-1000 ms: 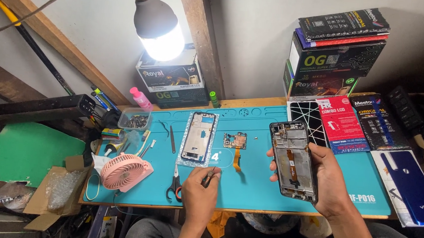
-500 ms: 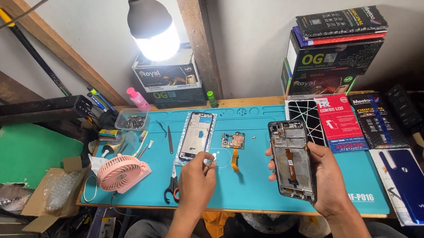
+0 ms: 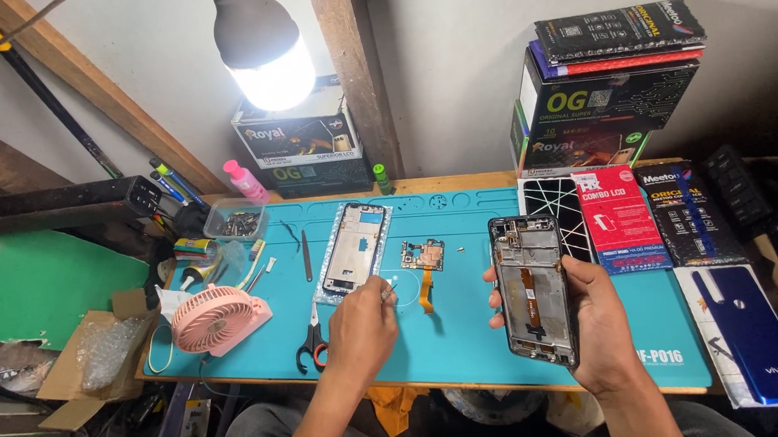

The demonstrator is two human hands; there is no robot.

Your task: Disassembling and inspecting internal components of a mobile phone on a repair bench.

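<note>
Right hand [image 3: 596, 324] grips an opened smartphone chassis [image 3: 532, 288], a dark rectangular frame with exposed internals and an orange flex strip; its long axis runs away from the person, raised above the teal silicone mat [image 3: 453, 342] on the tabletop. Left hand [image 3: 362, 322], wrist bent, fingers pinched on a small metallic part [image 3: 389, 291], possibly a screw, beside the circuit board [image 3: 423, 255].

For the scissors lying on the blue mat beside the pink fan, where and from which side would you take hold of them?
Grip the scissors by the two dark finger loops, coming from the near table edge. They lie flat on the blue mat, loops toward the person and blades pointing away toward the empty phone frame. The left hand hovers just to their right, so it looks best placed, probably.
</note>
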